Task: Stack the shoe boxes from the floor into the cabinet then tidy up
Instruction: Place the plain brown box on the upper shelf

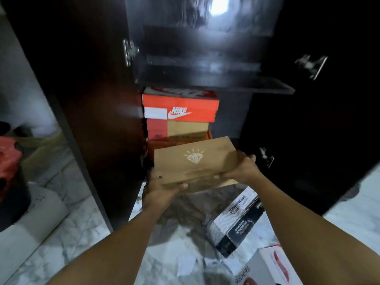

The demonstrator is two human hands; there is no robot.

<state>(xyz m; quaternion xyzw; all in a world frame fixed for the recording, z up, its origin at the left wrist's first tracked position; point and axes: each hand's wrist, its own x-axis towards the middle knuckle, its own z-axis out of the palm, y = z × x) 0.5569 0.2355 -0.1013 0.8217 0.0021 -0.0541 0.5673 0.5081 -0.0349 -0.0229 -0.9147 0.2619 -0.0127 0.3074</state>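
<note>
While held in mid-air just before the open cabinet (92, 99), found level and well clear of the floor (82, 223): brown shoe box (195, 161), pale diamond mark on the lid. Gripped at both ends: left hand (162, 190) cupped under the near left corner with thumb curled onto the near side; right hand (242, 167) wrapped round the right end. Strip of card noted jutting from the lower right edge; nature unclear.

Directly behind, in the lower compartment under the dark shelf (216, 83): orange Nike box (181, 108) on top, red-and-tan box (176, 128) beneath, edge of a lower orange box (209, 135) showing below, otherwise hidden by the carried box. Stack pushed to the left wall. Space to its right too dark to judge.

Lying on the floor near the right forearm: black-and-white box (236, 223), tilted on one edge. At the lower right corner of the view: white box (273, 266). Between them and nearer: paper scraps (185, 266).

Step judged as placement of one box, with at least two more to follow and tidying not begun. Calls next for a level forward push into the compartment, either beside the stack or on top. Headroom above the Nike box appears slight; right-hand gap the likelier seat.
</note>
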